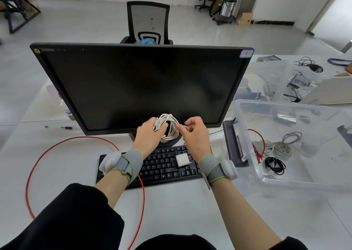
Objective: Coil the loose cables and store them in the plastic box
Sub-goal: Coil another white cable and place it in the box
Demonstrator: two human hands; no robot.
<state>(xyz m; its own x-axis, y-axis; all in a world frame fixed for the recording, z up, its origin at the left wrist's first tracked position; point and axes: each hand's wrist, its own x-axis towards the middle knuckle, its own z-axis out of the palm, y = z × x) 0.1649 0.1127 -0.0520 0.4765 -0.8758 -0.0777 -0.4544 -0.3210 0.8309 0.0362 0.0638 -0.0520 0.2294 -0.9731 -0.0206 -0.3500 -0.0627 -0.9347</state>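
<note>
A white cable point(170, 128) is wound into a round coil just above the keyboard, in front of the monitor's lower edge. My left hand point(148, 135) grips the coil's left side, fingers curled round the loops. My right hand point(194, 133) pinches a strand of the same cable at the coil's right side. The clear plastic box point(247, 141) stands to the right, holding a grey coiled cable point(285, 145), a black coiled cable point(275, 165) and a red cable end point(259, 154). A long red cable point(36, 166) loops loose over the desk on the left.
A black monitor point(141, 86) fills the middle of the desk, with a black keyboard point(163, 166) below it and a white charger block point(182, 159) lying on the keys. The box's dark lid point(231, 143) leans by its left wall. Clutter sits at the back right.
</note>
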